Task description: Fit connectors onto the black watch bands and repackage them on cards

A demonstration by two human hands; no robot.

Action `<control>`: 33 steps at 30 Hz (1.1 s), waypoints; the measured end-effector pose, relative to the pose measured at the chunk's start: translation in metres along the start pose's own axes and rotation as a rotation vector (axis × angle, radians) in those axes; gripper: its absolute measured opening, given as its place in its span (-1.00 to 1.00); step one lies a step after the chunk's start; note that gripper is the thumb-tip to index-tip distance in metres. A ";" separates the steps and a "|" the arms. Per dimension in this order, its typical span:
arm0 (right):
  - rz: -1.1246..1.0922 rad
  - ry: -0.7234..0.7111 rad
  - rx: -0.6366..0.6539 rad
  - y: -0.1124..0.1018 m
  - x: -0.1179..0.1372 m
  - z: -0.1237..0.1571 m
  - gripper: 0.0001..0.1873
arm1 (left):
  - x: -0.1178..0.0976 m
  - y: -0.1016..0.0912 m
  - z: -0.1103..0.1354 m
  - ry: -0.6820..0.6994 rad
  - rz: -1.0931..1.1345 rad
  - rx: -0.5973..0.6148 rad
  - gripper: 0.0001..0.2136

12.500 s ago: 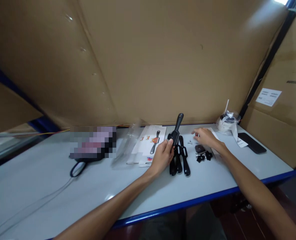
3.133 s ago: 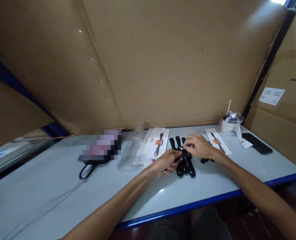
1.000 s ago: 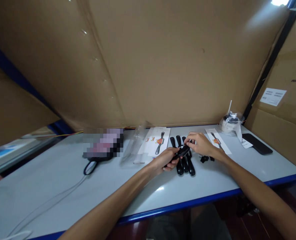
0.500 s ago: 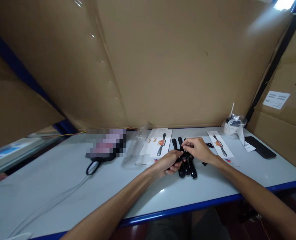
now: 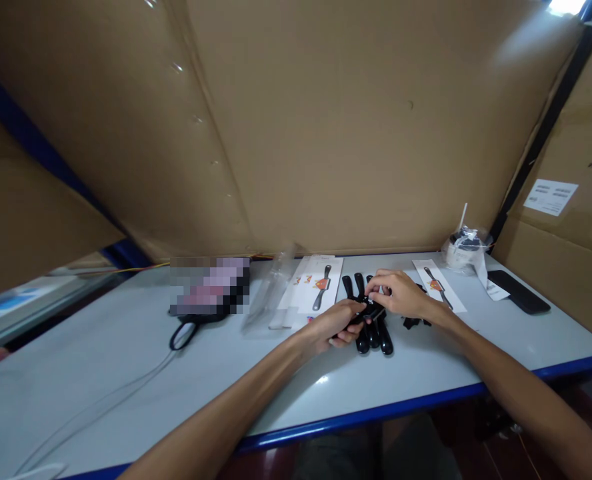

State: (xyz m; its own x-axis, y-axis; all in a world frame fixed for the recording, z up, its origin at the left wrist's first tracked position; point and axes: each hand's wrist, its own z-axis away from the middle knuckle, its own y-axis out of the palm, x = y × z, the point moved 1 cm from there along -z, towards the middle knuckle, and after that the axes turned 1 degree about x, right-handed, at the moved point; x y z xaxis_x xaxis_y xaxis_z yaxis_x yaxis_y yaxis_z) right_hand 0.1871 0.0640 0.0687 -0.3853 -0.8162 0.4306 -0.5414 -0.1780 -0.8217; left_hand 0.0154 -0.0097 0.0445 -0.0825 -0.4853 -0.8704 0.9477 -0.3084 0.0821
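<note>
Clock centred on the held black tool (image 5: 375, 313), 12 pointing away from the worker. From where I stand: left hand (image 5: 340, 321) curled firmly round the tool's near handle; right hand (image 5: 400, 293), fingertips drawn together at its middle, whether pinching a small part I cannot tell. Tool held over a row of black-handled tools (image 5: 387, 343), ends showing toward 11 and 6 o'clock. Small dark parts (image 5: 416, 323) at 3, partly behind the right hand. Printed cards (image 5: 322, 290) at 10; single card (image 5: 439, 287) at 2; bagged cup (image 5: 463, 253) beyond it.
</note>
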 end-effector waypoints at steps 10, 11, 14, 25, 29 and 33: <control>0.059 0.091 0.057 0.003 0.009 0.000 -0.90 | 0.000 0.001 0.002 0.032 -0.035 -0.042 -0.73; 0.056 0.076 0.062 0.005 0.009 0.000 -0.88 | -0.001 0.001 0.003 0.033 -0.040 -0.037 -0.74; 0.039 0.026 0.060 0.009 0.008 0.001 -0.78 | -0.001 0.001 0.003 0.041 -0.044 -0.029 -0.74; 0.181 0.250 -0.078 0.012 0.016 0.001 -0.80 | -0.001 0.002 0.003 0.039 -0.017 -0.045 -0.76; 0.205 0.343 -0.011 0.014 0.022 0.000 -0.75 | -0.002 0.003 0.003 0.042 -0.008 -0.038 -0.78; 0.129 0.379 0.002 0.010 0.022 -0.002 -0.82 | 0.000 0.001 0.000 0.034 0.023 -0.019 -0.75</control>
State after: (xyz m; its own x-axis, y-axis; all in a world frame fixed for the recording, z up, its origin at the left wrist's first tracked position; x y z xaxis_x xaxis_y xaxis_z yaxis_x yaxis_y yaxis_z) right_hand 0.1721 0.0455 0.0707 -0.6989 -0.5709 0.4308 -0.4694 -0.0883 -0.8786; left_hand 0.0165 -0.0103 0.0452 -0.0501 -0.4637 -0.8846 0.9550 -0.2815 0.0935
